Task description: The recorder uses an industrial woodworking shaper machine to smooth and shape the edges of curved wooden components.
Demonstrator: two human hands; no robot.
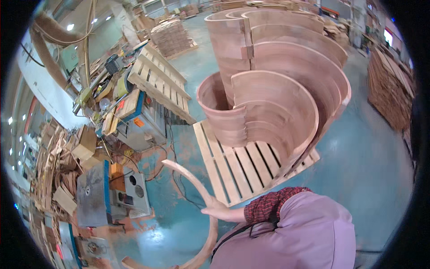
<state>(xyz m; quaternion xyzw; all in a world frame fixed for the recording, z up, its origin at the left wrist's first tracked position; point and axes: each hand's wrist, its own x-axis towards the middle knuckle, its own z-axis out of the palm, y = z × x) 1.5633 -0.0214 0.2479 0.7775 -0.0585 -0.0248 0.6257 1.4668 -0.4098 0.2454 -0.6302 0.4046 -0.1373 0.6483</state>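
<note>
My right hand (pixel 219 211) is closed round a curved wooden strip (pixel 189 176), pale and bent like a large hook. The bare end of the strip points up and left over the floor. Below my hand it bends back to the left, near the lower edge of the view. A dark red checked sleeve covers my right forearm, and mauve cloth covers my upper arm and body. My left hand is out of sight. Beyond my right arm, several tall curved wooden panels (pixel 275 87) stand nested on a slatted wooden pallet (pixel 207 152).
To the left are a machine with a blue edge (pixel 107 190) and a cluttered workbench (pixel 130 105). A second pallet (pixel 156 74) leans beside the bench. Cables (pixel 172 159) trail across the blue floor. Stacked boards (pixel 390 87) stand at the far right.
</note>
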